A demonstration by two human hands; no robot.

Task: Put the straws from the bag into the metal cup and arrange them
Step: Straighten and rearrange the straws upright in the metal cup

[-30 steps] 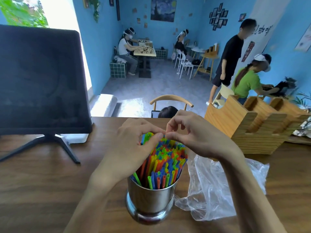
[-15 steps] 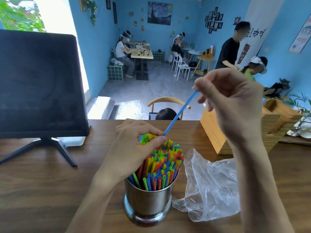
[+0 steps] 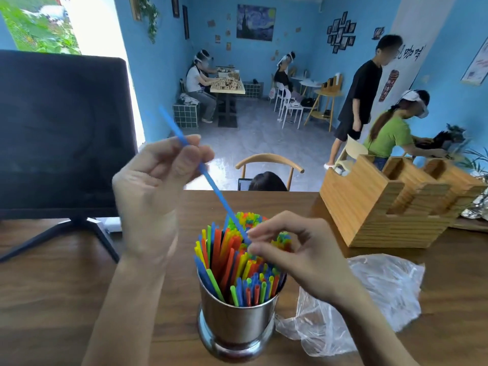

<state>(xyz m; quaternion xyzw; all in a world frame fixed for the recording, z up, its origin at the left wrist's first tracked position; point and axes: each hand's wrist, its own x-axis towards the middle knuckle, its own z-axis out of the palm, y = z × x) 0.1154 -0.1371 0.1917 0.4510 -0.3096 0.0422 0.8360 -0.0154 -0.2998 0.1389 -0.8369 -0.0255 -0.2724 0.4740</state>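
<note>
I see the left hand [image 3: 153, 191] raised above the brown wooden table [image 3: 52, 299], palm turned inward, forearm rising from the lower left. Its thumb and forefinger are pinched on a single long blue plastic straw [image 3: 208, 178], the other fingers curled loosely. The straw slants down to the right; its upper end points up and left past the hand, blurred. The right hand [image 3: 298, 254] sits low over the shiny round metal cup [image 3: 237, 323], forearm entering from the lower right. Its thumb and forefinger tips are closed together at the straw's lower end, just above the bundle; I cannot tell whether they grip it. The cup stands upright on the table, packed with many upright multicoloured plastic straws [image 3: 232, 262] in orange, green, yellow and blue. Just right of the cup lies a crumpled clear plastic bag [image 3: 375, 299], flat on the table, touching the cup's base.
</note>
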